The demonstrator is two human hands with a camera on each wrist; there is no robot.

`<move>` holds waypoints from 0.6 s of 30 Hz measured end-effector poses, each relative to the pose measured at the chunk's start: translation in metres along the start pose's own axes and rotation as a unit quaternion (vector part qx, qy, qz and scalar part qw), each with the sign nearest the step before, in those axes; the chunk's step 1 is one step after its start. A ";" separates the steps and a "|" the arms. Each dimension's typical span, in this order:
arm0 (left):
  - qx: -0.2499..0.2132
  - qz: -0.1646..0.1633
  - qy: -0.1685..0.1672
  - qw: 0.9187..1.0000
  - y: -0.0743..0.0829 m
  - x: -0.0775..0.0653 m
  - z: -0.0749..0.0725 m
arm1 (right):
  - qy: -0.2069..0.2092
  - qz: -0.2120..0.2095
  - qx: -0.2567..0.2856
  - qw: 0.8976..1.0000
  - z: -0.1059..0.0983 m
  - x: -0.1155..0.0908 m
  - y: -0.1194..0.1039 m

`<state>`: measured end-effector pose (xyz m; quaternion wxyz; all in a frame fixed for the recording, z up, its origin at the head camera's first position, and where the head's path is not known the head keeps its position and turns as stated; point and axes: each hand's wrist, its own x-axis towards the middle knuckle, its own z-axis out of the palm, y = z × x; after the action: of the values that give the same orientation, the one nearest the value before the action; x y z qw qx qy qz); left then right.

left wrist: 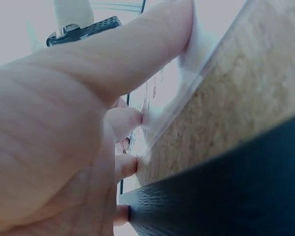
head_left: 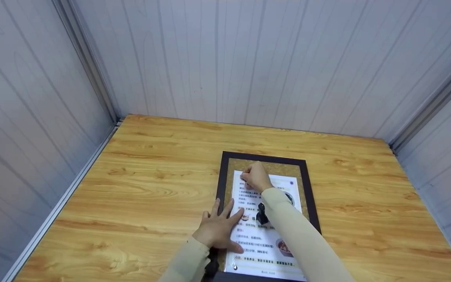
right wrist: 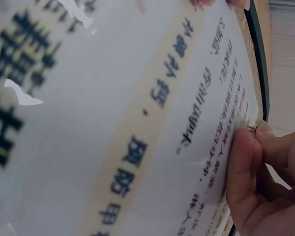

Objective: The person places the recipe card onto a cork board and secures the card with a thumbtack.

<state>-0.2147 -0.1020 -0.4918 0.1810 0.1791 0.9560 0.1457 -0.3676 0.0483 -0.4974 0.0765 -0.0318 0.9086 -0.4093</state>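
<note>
A white printed sheet (head_left: 258, 239) in a glossy clear sleeve lies on a cork board (head_left: 266, 166) with a black frame (head_left: 314, 203). My left hand (head_left: 217, 227) rests on the sheet's left side, fingers spread; in the left wrist view its thumb (left wrist: 152, 34) presses near the sleeve's edge. At the sheet's upper left corner, my right hand (head_left: 257, 177) pinches a small pin (right wrist: 252, 128), its thin metal shaft showing between thumb and forefinger. A dark round tack (head_left: 291, 183) marks the upper right corner, and a shiny tack (head_left: 235, 267) the lower left.
The board lies on a wood-grain table (head_left: 143, 196). Pale panelled walls (head_left: 225, 62) stand behind the table and along both sides. My right forearm (head_left: 300, 235) crosses over the sheet's right half and hides part of it.
</note>
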 end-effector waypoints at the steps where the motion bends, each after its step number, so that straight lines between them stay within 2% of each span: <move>1: 0.000 0.000 0.000 1.000 0.000 0.000 0.000 | -0.001 0.001 -0.004 1.000 0.000 0.000 -0.001; 6: 0.001 0.000 0.003 1.000 -0.001 -0.002 0.001 | -0.003 0.004 -0.018 1.000 0.002 0.000 -0.005; 14: -0.004 0.007 0.003 1.000 -0.001 -0.002 0.000 | 0.005 -0.019 -0.049 0.999 0.002 0.003 -0.004; 18: -0.003 0.003 0.000 1.000 0.001 0.000 0.000 | -0.006 -0.005 -0.050 0.999 0.000 0.004 -0.005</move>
<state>-0.2148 -0.1011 -0.4916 0.1807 0.1818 0.9551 0.1488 -0.3720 0.0445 -0.4940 0.0787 -0.0423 0.9271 -0.3639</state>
